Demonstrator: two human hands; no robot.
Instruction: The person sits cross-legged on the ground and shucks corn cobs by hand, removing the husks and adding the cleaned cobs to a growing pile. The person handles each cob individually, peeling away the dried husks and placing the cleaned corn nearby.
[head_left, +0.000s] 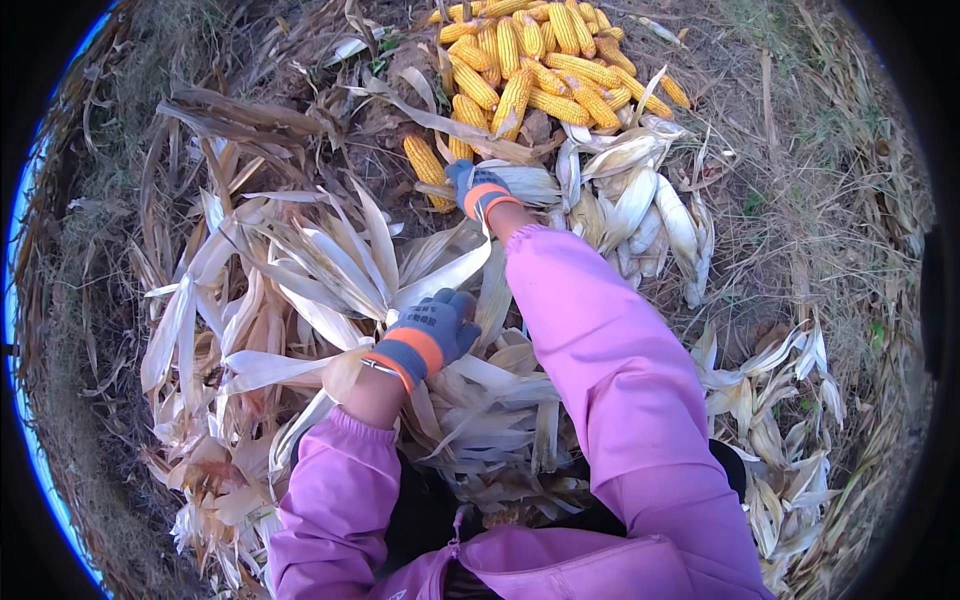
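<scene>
My right hand, in a grey glove with an orange cuff, reaches forward to the near edge of a pile of husked yellow corn cobs. A cob lies just left of its fingers, and husked-looking pale leaves lie at its right; what the fingers hold, if anything, is hidden. Closer to my body, my left hand, gloved alike, rests over dry corn husks with its fingers curled. Whether it grips a husk cannot be seen.
Ears still in pale husks lie right of the yellow pile. Loose husks are heaped at the left and before my body, with more husks at the right. Dry stalks and grass cover the soil around.
</scene>
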